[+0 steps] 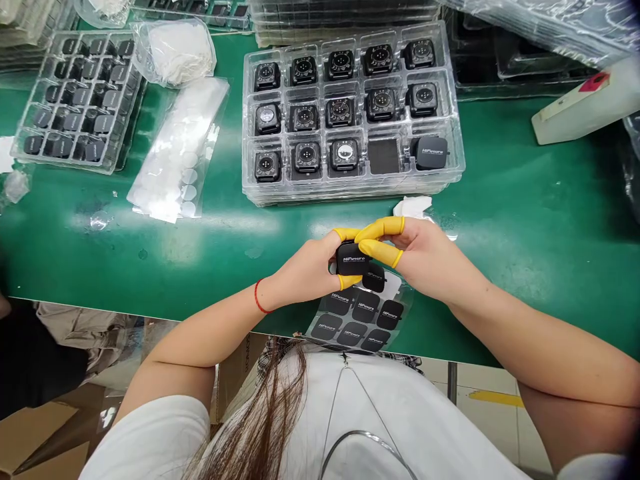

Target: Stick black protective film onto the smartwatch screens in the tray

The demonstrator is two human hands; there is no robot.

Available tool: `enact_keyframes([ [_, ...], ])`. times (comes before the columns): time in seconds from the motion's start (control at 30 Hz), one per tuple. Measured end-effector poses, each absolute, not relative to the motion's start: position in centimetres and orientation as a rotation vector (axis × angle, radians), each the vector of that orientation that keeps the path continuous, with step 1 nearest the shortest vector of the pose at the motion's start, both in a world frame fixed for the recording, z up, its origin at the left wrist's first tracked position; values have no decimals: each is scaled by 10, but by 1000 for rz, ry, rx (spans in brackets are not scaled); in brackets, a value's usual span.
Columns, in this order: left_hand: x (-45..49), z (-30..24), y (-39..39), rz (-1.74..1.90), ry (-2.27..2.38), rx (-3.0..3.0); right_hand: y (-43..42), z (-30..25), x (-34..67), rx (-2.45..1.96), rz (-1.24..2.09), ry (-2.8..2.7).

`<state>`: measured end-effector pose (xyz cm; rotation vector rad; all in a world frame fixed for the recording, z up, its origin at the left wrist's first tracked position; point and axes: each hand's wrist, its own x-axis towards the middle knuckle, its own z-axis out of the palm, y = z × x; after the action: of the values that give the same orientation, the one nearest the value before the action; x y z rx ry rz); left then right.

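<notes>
My left hand [305, 267], in yellow finger cots, grips a black smartwatch [351, 259] by its edges above the green table. The watch's front carries a black film lettered "HiFuture" and faces up. My right hand [400, 247], also in yellow finger cots, pinches the watch's upper right corner with thumb and forefinger. Whether these fingertips hold the film or the watch body cannot be made out. Just below lies a sheet of black HiFuture stickers [354, 331], with its upper part behind my left hand. A pale bare patch of backing shows near its top right.
A clear plastic tray [350, 190] of smartwatches stands beyond my hands. Another tray [25, 107] of dark pieces is at the far left, beside a bag of white material [180, 53] and a sheet of round clear stickers [173, 153]. A whitish holder [575, 113] stands at right.
</notes>
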<state>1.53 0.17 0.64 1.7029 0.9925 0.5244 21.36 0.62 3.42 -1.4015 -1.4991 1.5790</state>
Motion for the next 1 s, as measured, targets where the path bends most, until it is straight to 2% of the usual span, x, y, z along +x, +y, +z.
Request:
enact_keyframes([
  [0.83,16,6,1,485,1023,1704,8,32,213,-1334,1592,-1500],
  [0.93,16,5,2,484,1011,1694,7,31,213,-1363,1445,-1619],
  [1.0,16,5,3,518,984,1694,6,29,212,-1397,1165,-1755],
])
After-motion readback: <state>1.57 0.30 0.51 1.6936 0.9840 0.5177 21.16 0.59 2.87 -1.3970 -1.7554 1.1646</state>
